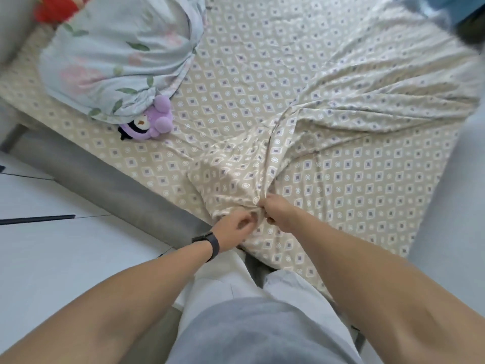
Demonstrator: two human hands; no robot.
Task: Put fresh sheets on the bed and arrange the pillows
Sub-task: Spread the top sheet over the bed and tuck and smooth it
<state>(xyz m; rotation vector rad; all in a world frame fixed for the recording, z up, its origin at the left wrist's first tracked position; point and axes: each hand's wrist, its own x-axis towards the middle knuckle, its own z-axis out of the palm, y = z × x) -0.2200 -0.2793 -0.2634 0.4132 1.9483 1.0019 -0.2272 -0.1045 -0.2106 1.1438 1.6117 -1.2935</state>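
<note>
1. Head view: the patterned sheet (328, 106) lies spread over the bed (112, 185), bunched into folds at the near corner.
2. Left hand (235, 227) and right hand (275, 211) each pinch the gathered fabric at that corner, close together.
3. The sheet appears light, soft and limp; it probably wrinkles readily.
4. Best hold: the hem, hands spaced apart.

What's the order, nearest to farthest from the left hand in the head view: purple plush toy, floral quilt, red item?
1. purple plush toy, up-left of the left hand, on the sheet.
2. floral quilt, bunched behind the toy.
3. red item, top-left corner.
</note>
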